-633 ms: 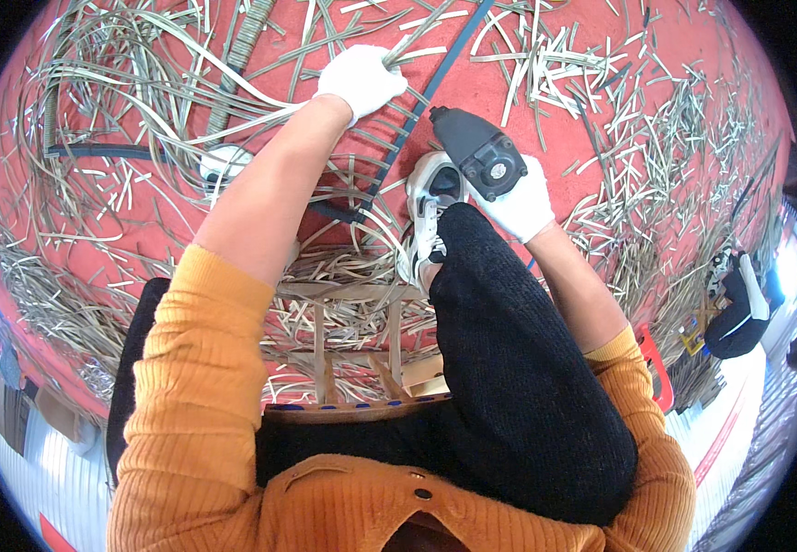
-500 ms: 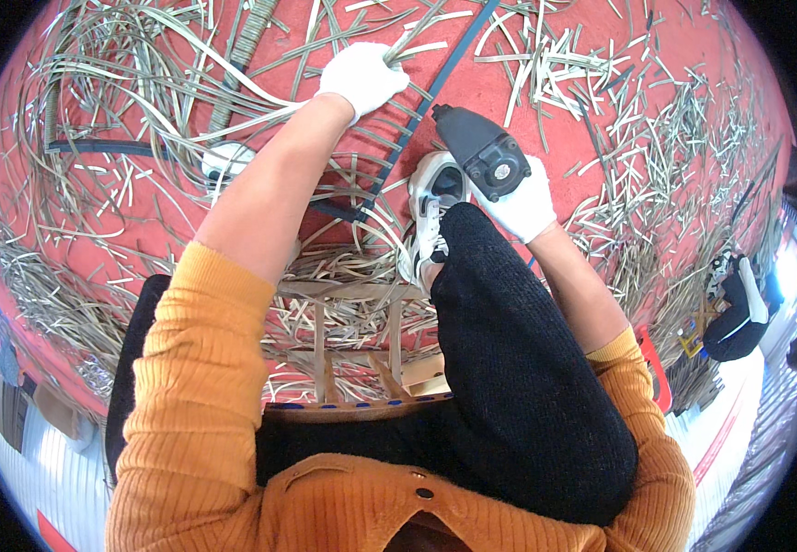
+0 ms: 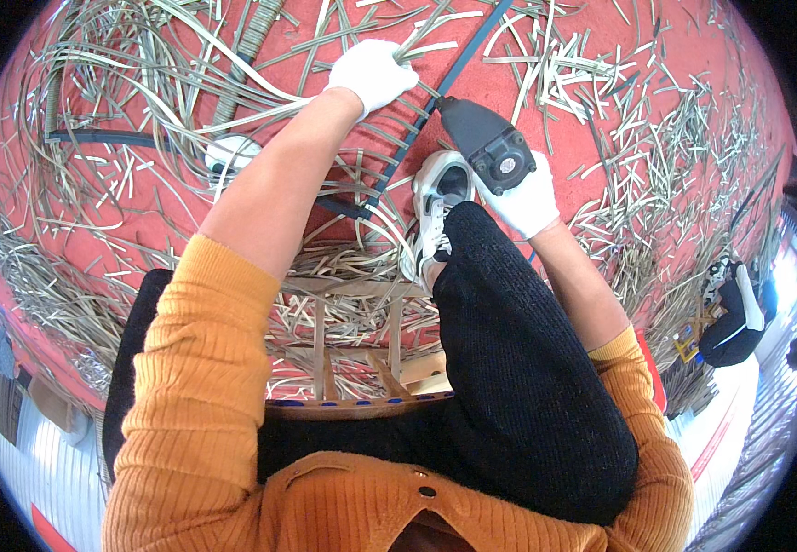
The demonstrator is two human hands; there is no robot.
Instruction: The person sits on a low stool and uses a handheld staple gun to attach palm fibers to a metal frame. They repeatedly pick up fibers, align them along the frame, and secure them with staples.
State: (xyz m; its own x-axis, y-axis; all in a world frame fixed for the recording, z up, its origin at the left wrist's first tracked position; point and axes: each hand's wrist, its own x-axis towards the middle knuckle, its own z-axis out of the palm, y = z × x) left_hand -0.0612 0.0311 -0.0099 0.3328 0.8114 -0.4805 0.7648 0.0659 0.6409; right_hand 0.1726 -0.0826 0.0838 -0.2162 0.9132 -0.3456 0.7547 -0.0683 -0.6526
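My left hand, in a white glove, is closed on a bundle of flat grey-beige weaving strips that fan out past its fingers. Long strips also trail off to its left. Beside it a dark flat frame bar runs diagonally, with short strip ends along its lower part. My right hand, gloved too, grips a dark grey staple gun seen from above. The tool's narrow nose reaches the bar, just right of my left hand; whether it touches cannot be made out. Its handle and my right fingers are hidden underneath.
My white shoe stands on the red floor just below the tool; the other shoe lies under loose strips. Cut strips litter both sides. A strip-wrapped frame post is at upper left. A wooden stool is beneath me.
Both hands have shifted slightly to the right in the picture. The staple gun's nose has moved up against the line of the bar. The strips stay in my left hand.
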